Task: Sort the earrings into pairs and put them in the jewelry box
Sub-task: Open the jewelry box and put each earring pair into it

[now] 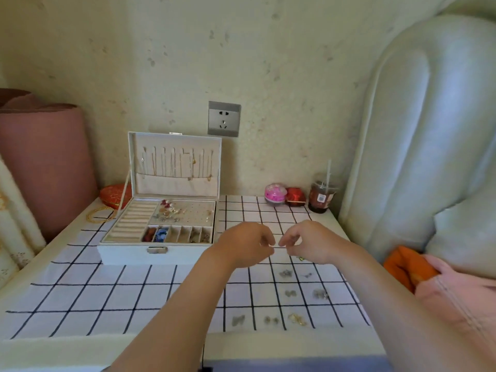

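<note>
Drink cup [320, 196] is standing at bench [67, 353] far right corner, pink globe [275, 193] and red box [295, 196] sitting beside it; red heart box [114, 196] lying at far left corner.

My left forearm [174, 312] and right forearm [375, 285], both bare, reach forward from the bottom edge and lean toward each other. My 2 hands sit side by side, backs up: left hand [243, 244] and right hand [308, 241], fingers curled inward, fingertips nearly meeting across a narrow gap. The fingertips are blurred, so I cannot tell whether either pinches anything.
</note>
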`<state>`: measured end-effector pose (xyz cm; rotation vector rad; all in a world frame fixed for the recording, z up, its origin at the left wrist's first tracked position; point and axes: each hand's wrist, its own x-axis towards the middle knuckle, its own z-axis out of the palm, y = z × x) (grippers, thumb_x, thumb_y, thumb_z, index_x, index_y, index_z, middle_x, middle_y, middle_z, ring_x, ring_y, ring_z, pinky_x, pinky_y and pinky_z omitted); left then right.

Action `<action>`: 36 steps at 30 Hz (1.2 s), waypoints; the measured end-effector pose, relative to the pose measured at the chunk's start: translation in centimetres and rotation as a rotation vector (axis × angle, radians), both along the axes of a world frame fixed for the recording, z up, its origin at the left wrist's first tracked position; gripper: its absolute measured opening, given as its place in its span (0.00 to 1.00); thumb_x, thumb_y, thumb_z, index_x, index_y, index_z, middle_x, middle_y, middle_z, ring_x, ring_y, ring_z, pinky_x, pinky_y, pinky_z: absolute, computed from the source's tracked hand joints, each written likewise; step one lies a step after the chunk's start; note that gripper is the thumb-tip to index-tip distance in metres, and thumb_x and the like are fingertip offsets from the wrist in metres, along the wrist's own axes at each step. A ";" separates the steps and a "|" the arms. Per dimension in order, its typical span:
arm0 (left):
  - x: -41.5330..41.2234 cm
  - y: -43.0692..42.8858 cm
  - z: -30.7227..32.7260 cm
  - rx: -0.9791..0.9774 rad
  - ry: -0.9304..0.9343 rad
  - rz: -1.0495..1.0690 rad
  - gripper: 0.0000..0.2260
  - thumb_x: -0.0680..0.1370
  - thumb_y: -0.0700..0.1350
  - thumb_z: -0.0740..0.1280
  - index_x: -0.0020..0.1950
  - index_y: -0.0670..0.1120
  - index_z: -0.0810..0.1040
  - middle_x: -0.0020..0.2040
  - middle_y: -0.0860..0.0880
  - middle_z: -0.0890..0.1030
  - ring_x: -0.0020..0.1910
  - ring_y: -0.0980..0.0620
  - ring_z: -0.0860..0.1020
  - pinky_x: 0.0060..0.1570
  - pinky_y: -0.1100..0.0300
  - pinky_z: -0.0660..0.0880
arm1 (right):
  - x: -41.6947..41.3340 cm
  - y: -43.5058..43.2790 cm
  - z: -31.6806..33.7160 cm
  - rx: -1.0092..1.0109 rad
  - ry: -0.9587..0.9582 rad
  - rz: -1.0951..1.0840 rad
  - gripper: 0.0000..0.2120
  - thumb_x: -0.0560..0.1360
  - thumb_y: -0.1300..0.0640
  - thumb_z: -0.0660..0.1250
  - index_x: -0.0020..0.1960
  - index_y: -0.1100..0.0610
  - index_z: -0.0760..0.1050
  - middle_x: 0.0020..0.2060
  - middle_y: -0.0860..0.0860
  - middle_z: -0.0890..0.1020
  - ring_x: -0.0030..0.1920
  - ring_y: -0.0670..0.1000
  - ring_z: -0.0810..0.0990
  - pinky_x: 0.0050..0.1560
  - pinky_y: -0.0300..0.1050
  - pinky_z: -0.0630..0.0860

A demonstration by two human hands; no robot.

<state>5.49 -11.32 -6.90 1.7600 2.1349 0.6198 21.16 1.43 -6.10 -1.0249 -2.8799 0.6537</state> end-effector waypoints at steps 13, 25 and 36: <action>3.8 2.9 -2.4 -0.264 0.068 -0.028 0.07 0.72 0.53 0.73 0.47 0.53 0.84 0.46 0.55 0.83 0.48 0.52 0.80 0.52 0.52 0.79 | 1.2 -0.4 -0.9 -0.080 -0.177 0.055 0.06 0.69 0.56 0.78 0.44 0.48 0.86 0.39 0.42 0.85 0.42 0.45 0.83 0.49 0.44 0.81; 2.2 1.7 -2.1 -0.033 -0.102 0.036 0.05 0.73 0.46 0.73 0.45 0.53 0.79 0.45 0.55 0.81 0.47 0.56 0.79 0.49 0.58 0.78 | 1.1 -1.6 0.4 -0.223 0.046 -0.016 0.07 0.72 0.63 0.67 0.43 0.53 0.81 0.37 0.44 0.83 0.30 0.48 0.84 0.35 0.42 0.76; -2.7 -2.3 1.5 0.254 -0.297 0.201 0.02 0.76 0.49 0.71 0.44 0.53 0.81 0.38 0.56 0.81 0.32 0.63 0.77 0.38 0.66 0.72 | -5.0 -2.8 2.1 -0.122 0.442 -0.038 0.09 0.68 0.55 0.80 0.47 0.50 0.84 0.38 0.42 0.84 0.39 0.38 0.82 0.40 0.32 0.76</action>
